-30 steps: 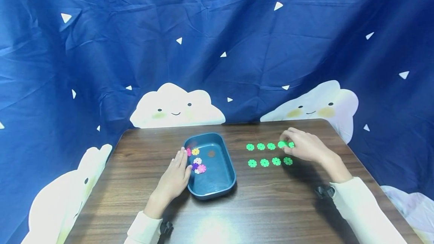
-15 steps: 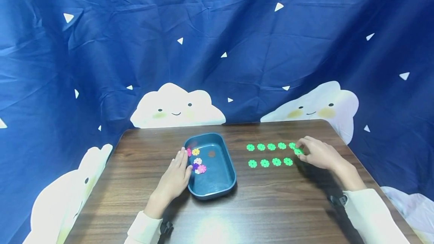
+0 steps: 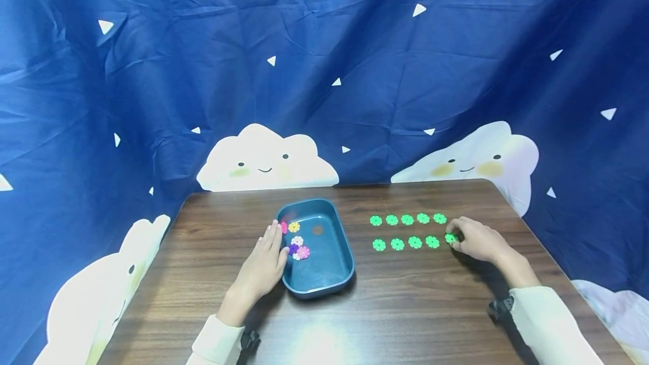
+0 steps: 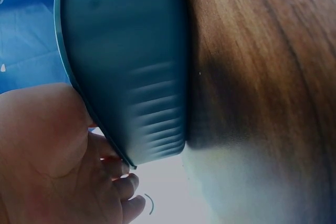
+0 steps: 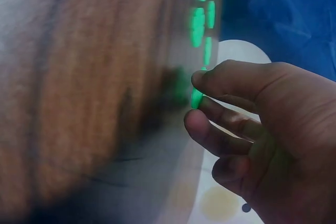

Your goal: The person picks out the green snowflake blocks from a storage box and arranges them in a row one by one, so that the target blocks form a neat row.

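Note:
My right hand (image 3: 480, 241) pinches a green flower-shaped plastic disc (image 3: 450, 238) between thumb and fingertips, low over the table at the right end of the front row of green discs (image 3: 414, 243). The right wrist view shows the pinched disc (image 5: 197, 98) edge-on, with the other fingers loosely bent. A second row of matching green discs (image 3: 407, 219) lies behind the front one. My left hand (image 3: 259, 266) rests with straight fingers along the left rim of a blue tray (image 3: 324, 275). In the left wrist view, the palm (image 4: 47, 135) sits against the tray's edge.
Inside the tray lie several flower discs: a yellow one (image 3: 294, 227), a pink one (image 3: 303, 252), a purple one (image 3: 293, 248) and others. The brown wooden table (image 3: 385, 308) ends at a blue curtain (image 3: 355, 100) printed with clouds.
The right hand has moved from the back row toward me, bringing a green disc to the right end of the front row. The left hand and tray have stayed put.

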`<control>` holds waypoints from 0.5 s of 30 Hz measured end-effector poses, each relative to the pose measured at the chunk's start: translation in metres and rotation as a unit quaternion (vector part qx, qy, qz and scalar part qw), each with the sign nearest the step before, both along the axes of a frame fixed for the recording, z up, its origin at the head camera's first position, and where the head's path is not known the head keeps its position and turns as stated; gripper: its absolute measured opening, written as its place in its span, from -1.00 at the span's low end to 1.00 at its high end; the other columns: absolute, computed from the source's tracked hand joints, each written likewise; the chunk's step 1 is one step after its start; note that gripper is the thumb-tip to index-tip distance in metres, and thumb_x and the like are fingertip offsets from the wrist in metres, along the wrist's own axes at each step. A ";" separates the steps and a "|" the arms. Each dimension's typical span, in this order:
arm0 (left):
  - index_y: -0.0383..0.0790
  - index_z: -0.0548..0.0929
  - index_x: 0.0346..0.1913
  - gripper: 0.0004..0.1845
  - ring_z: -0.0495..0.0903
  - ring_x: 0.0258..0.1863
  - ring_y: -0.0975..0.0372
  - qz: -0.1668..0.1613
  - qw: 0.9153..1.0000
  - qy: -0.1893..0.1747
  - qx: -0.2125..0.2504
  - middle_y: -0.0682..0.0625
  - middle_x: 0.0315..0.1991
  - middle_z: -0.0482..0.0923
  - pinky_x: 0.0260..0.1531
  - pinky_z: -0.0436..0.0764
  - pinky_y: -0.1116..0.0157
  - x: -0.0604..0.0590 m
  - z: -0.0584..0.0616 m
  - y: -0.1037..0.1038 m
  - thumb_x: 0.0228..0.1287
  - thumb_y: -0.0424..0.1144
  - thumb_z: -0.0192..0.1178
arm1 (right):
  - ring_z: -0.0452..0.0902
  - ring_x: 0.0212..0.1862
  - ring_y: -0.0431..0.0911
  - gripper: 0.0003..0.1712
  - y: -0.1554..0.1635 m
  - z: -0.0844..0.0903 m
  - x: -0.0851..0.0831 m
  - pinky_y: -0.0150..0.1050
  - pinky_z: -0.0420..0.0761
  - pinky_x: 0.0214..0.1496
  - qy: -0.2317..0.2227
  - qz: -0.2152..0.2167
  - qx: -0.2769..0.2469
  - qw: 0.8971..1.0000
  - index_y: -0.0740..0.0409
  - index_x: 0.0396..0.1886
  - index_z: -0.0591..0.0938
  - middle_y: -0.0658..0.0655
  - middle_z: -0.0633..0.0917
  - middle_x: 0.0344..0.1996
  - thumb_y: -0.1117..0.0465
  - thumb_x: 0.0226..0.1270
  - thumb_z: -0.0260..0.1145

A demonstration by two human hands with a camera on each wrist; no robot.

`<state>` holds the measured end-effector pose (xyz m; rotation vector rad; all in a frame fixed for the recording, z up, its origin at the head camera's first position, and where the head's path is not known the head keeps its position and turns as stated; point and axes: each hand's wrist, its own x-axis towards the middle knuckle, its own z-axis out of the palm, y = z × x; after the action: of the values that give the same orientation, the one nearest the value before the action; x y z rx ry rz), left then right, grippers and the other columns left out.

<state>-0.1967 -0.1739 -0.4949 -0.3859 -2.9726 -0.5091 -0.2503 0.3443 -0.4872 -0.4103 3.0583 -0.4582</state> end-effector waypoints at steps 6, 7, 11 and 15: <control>-0.36 0.07 0.52 -0.33 -0.03 0.57 0.01 0.001 1.000 0.005 -0.003 -0.18 0.58 -0.07 0.50 0.14 -0.04 0.000 -0.001 0.000 0.54 -0.04 -0.12 | 0.65 -0.09 0.13 -0.70 0.002 -0.008 0.000 0.19 0.60 -0.25 0.005 -0.007 -0.006 1.000 0.04 -0.12 0.65 0.10 0.65 -0.12 0.14 0.13 0.43; -0.36 0.07 0.52 -0.33 -0.04 0.57 0.01 0.001 1.000 0.005 -0.003 -0.18 0.58 -0.08 0.50 0.14 -0.04 0.000 -0.001 0.000 0.54 -0.04 -0.12 | 0.65 -0.09 0.12 -0.70 0.002 -0.009 -0.001 0.19 0.60 -0.25 0.007 -0.006 -0.005 1.000 0.04 -0.12 0.65 0.10 0.65 -0.12 0.14 0.13 0.44; -0.36 0.06 0.52 -0.33 -0.04 0.57 0.01 0.001 1.000 0.003 -0.001 -0.18 0.58 -0.08 0.50 0.14 -0.04 0.000 -0.001 0.001 0.54 -0.04 -0.11 | 0.65 -0.09 0.11 -0.70 0.002 -0.009 0.000 0.19 0.60 -0.24 0.009 -0.003 -0.004 1.000 0.04 -0.12 0.66 0.09 0.64 -0.13 0.13 0.12 0.44; -0.36 0.07 0.52 -0.33 -0.04 0.57 0.01 0.003 1.000 0.004 -0.001 -0.18 0.58 -0.07 0.50 0.14 -0.04 0.000 -0.001 0.001 0.54 -0.04 -0.11 | 0.64 -0.10 0.09 -0.70 0.001 -0.010 0.000 0.18 0.60 -0.22 0.012 -0.001 -0.001 1.000 0.05 -0.12 0.66 0.08 0.64 -0.14 0.13 0.12 0.44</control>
<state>-0.1967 -0.1733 -0.4955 -0.3787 -2.9657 -0.5025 -0.2502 0.3454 -0.4975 -0.4159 3.0811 -0.4599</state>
